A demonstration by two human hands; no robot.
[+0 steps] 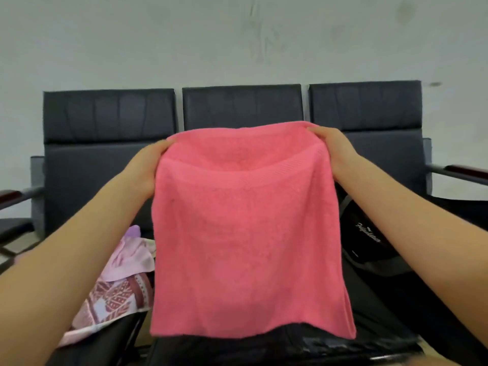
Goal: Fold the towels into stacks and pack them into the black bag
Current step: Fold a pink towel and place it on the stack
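Two bare forearms reach in from the lower corners toward a pink towel (248, 233) held up in the air in front of a row of dark seats (241, 107). The towel is plain coral-pink terry, doubled over at the top, with a ribbed band curving across its near layer. It hangs straight down, long axis vertical, its lower edge loose above a dark seat. The left hand (148, 167) grips the upper left corner, fingers curled round the fold; the right hand (335, 151) grips the upper right corner likewise. A black bag (369, 241) sits to the right behind the towel; patterned pink towels (116, 294) lie lower left.
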